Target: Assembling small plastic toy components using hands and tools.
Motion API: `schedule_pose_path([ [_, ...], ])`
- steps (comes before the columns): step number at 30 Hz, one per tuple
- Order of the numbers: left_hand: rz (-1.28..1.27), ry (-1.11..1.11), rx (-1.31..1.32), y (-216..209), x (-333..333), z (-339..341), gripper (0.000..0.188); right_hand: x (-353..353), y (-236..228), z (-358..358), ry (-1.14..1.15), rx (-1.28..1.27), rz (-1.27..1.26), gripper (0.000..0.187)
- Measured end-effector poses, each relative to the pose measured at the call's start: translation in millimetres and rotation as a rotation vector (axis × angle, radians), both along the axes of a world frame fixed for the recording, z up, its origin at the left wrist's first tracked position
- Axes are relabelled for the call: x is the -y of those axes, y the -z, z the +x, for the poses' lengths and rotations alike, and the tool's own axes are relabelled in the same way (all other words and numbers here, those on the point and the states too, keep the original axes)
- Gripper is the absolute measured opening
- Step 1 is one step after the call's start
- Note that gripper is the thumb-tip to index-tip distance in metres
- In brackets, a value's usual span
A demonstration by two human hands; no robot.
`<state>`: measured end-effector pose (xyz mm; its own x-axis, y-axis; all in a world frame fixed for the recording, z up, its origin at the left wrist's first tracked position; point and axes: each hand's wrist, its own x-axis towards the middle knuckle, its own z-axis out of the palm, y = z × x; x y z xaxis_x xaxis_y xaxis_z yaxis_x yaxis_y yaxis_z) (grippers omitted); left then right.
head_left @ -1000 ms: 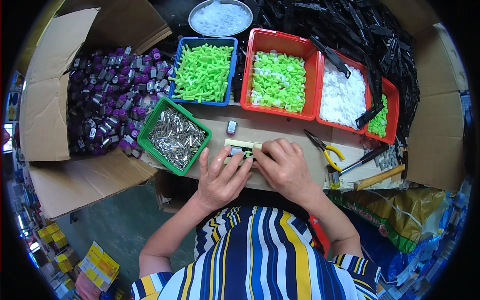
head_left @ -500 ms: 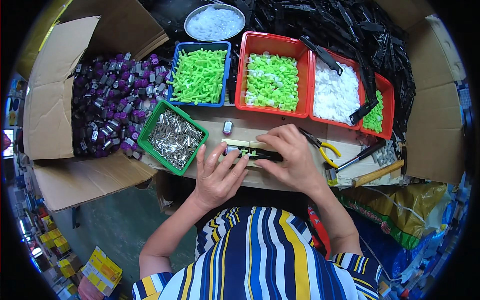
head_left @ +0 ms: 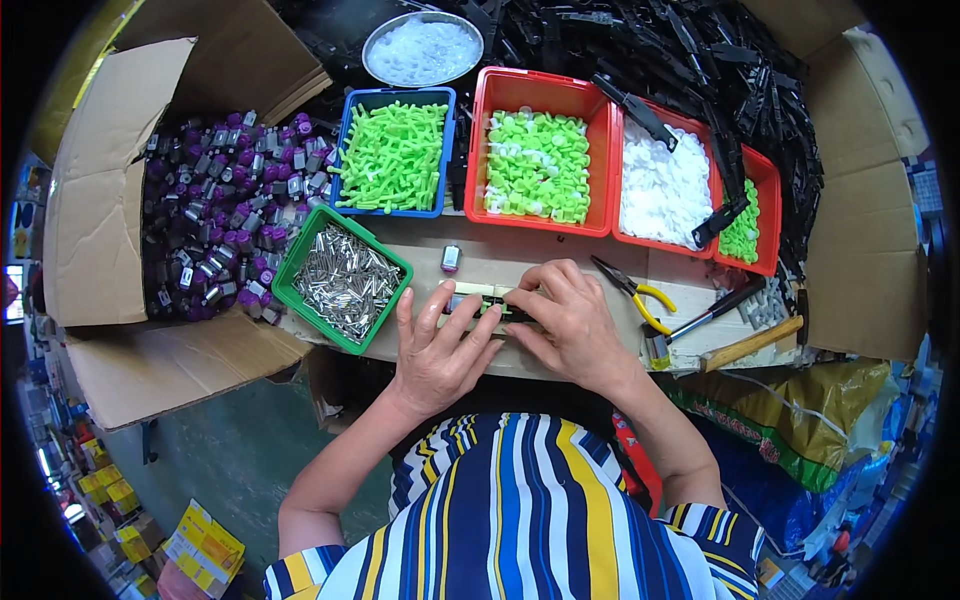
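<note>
In the middle of the bench, a narrow black plastic housing with small bright green gears (head_left: pixel 493 305) lies in a cream-coloured holder (head_left: pixel 478 287). My left hand (head_left: pixel 438 350) lies over its left end, fingertips pressing on it and partly hiding a silver motor. With bent fingers and thumb, my right hand (head_left: pixel 578 325) grips the right end of the housing, which is mostly covered. Just beyond my left fingers stands a loose silver motor with a purple end (head_left: pixel 451 258).
A green tray of metal pins (head_left: pixel 290 290), a blue bin of green shafts (head_left: pixel 350 100) and red bins (head_left: pixel 600 180) of green and white parts surround the work. Purple-ended motors fill a carton (head_left: pixel 100 230). Pliers (head_left: pixel 655 295) and a wooden handle (head_left: pixel 752 344) lie right; black housings (head_left: pixel 760 70) are heaped behind.
My right fingers have moved slightly left along the housing, closer to my left fingertips, and now cover more of the holder. My left hand stays in place; the whole view has shifted slightly.
</note>
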<state>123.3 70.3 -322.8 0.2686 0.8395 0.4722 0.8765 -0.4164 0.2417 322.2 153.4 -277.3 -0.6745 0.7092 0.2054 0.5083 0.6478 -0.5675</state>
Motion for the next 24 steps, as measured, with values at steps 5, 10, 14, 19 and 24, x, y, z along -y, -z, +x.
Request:
schedule_pose_path([
  [5,-0.054,0.009,0.020,-10,-2,1,0.046,-8,-22,37,0.116,-0.143,-0.085,0.048],
  [10,-0.074,0.006,0.069,-20,-4,-5,0.045,-4,-47,137,0.675,-0.196,0.009,0.020],
  [14,-0.084,-0.073,0.076,-32,-6,-18,0.044,-1,-24,226,0.923,-0.072,0.118,0.011],
  [19,-0.037,-0.124,0.053,-44,-9,-31,0.039,19,-8,259,0.912,0.318,0.224,0.012],
  [24,-0.029,-0.153,0.045,-49,-6,-36,0.038,13,5,247,0.898,0.358,0.196,0.017],
])
